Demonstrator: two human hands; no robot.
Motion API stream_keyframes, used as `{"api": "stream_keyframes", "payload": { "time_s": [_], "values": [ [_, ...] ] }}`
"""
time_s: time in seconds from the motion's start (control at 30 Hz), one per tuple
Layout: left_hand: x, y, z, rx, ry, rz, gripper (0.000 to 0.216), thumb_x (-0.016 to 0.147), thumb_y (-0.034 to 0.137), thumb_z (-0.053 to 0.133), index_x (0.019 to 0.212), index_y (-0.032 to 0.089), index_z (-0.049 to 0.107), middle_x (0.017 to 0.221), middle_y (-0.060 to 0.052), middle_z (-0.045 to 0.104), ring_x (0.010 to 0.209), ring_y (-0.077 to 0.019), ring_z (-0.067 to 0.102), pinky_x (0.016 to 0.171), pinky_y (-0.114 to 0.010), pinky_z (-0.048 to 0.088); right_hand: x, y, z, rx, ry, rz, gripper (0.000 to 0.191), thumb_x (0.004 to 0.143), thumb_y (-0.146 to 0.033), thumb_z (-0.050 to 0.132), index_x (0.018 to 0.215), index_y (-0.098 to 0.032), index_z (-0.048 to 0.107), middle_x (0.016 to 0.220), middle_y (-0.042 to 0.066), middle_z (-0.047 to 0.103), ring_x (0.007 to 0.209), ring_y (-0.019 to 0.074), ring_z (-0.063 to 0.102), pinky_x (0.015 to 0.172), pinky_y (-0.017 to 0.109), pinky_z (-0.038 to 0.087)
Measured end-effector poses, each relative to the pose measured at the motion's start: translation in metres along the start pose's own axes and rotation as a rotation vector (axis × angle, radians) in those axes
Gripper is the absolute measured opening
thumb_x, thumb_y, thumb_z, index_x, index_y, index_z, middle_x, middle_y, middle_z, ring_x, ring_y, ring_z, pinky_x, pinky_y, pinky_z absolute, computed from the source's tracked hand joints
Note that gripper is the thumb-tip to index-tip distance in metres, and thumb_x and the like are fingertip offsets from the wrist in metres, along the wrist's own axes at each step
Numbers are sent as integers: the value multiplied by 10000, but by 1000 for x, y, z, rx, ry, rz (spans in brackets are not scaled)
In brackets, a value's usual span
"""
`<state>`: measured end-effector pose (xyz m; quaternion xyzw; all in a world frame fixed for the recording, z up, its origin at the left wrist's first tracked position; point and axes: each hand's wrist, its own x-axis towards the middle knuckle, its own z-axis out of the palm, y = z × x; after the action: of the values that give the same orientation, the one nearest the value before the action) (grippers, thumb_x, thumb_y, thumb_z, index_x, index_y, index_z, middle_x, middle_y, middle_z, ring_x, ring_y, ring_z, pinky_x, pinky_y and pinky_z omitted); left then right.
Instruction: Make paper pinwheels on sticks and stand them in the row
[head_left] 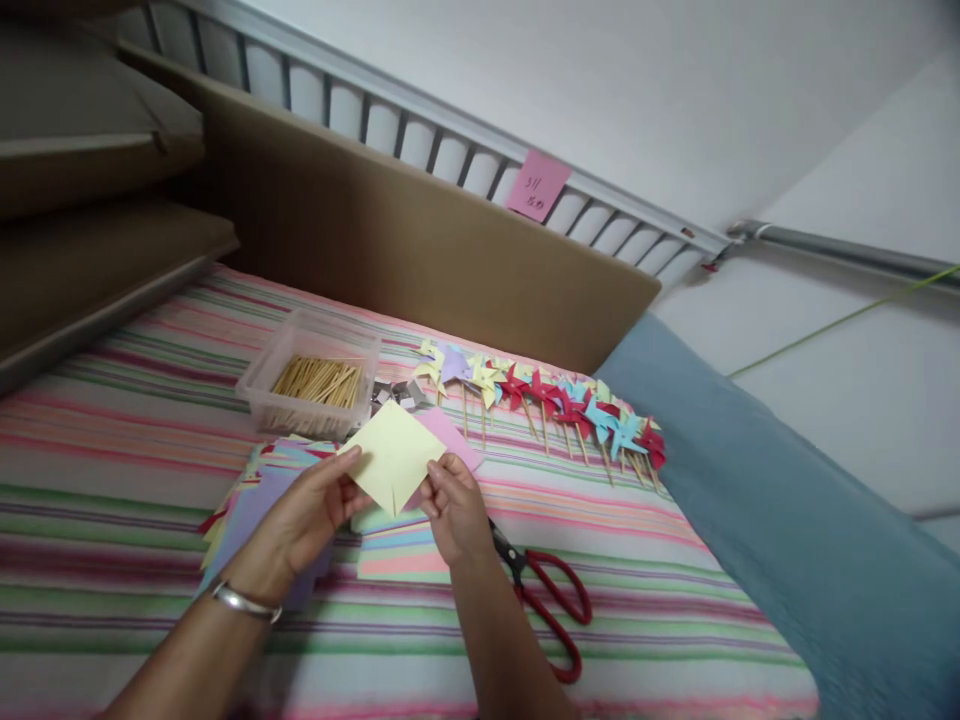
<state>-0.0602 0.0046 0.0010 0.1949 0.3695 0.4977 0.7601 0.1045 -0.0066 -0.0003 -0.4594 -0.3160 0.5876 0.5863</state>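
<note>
A pale yellow paper square [391, 452] with a slit at its near corner is held up by two opposite corners. My left hand [319, 502] pinches its left corner, with the other fingers curled below. My right hand [454, 508] grips the right corner between thumb and fingers. Behind the square a pink paper sheet [454, 436] shows in part. Under my hands lie fanned coloured sheets [401, 555]. To the left, a stack of coloured paper [262, 495] is topped by a purple sheet. Red-handled scissors [540, 590] lie beside my right wrist.
A clear plastic box [255, 385] of thin wooden sticks [319, 382] stands behind the stack. Several finished paper pinwheels [540, 390] lie in a row at the back right. A cardboard panel [420, 260] borders the striped cloth [660, 620]. Boxes [97, 240] rise at the left.
</note>
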Motion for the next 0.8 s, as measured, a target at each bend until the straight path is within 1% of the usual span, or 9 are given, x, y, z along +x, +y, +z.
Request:
{"api": "stream_keyframes", "payload": {
  "time_s": [0.13, 0.23, 0.3, 0.37, 0.43, 0.53, 0.67, 0.73, 0.8],
  "values": [
    [4, -25, 16, -57, -24, 27, 333, 681, 177, 723, 1002, 118, 656, 1022, -120, 693, 781, -197, 656, 656, -289, 546, -3, 11, -3, -98, 51, -39, 292, 665, -378, 646, 696, -206, 412, 495, -69, 479, 437, 67, 407, 408, 163, 252],
    [7, -35, 20, -22, 71, 92, 385, 643, 157, 750, 1014, 117, 654, 999, -109, 704, 753, -195, 664, 630, -275, 548, -9, 12, -16, -266, 85, -56, 219, 703, -373, 608, 737, -192, 489, 558, -23, 550, 481, 105, 478, 435, 202, 314],
    [7, -35, 19, -3, 131, 137, 411, 629, 148, 758, 1026, 126, 652, 1004, -96, 706, 795, -196, 668, 660, -263, 550, -17, 6, -38, -414, 134, -87, 186, 703, -344, 611, 782, -183, 559, 675, 25, 614, 583, 155, 553, 491, 244, 375],
    [6, -31, 16, 15, 127, 149, 420, 624, 148, 760, 1029, 124, 652, 1007, -100, 707, 835, -203, 669, 692, -260, 549, -29, -4, -69, -578, 203, -128, 164, 683, -307, 632, 798, -192, 614, 774, 59, 644, 734, 214, 587, 635, 310, 433],
    [4, -27, 13, 28, 101, 136, 412, 623, 148, 759, 1019, 112, 655, 1000, -111, 709, 840, -212, 672, 688, -261, 550, -44, -12, -102, -728, 284, -172, 155, 632, -255, 648, 773, -191, 649, 842, 85, 648, 882, 276, 567, 829, 393, 401],
    [0, -21, 9, 6, 103, 118, 376, 617, 125, 749, 982, 98, 664, 973, -120, 716, 797, -213, 681, 658, -261, 553, -68, -14, -145, -890, 367, -208, 239, 547, -196, 652, 784, -174, 672, 896, 119, 652, 1002, 339, 524, 977, 479, 291],
    [-2, -15, 7, -46, 77, 112, 345, 616, 110, 735, 955, 102, 671, 928, -109, 727, 748, -208, 685, 646, -272, 557, -86, -5, -180, -1297, 361, -317, 323, 666, -303, 586, 936, -146, 670, 1043, 156, 645, 1039, 324, 549, 961, 464, 364],
    [-4, -11, 6, -51, 70, 125, 366, 599, 116, 746, 957, 115, 673, 900, -94, 734, 721, -207, 687, 626, -270, 556, -92, -2, -192, -1418, 373, -321, 361, 715, -341, 565, 999, -138, 657, 1048, 159, 647, 1021, 319, 569, 924, 455, 407],
    [-5, -5, 5, -23, 67, 138, 383, 568, 134, 768, 940, 115, 678, 859, -89, 740, 695, -212, 687, 598, -262, 549, -98, 1, -201, -1476, 306, -303, 358, 741, -342, 558, 1034, -159, 655, 1038, 134, 661, 1004, 299, 589, 906, 423, 432]
  ]
}}
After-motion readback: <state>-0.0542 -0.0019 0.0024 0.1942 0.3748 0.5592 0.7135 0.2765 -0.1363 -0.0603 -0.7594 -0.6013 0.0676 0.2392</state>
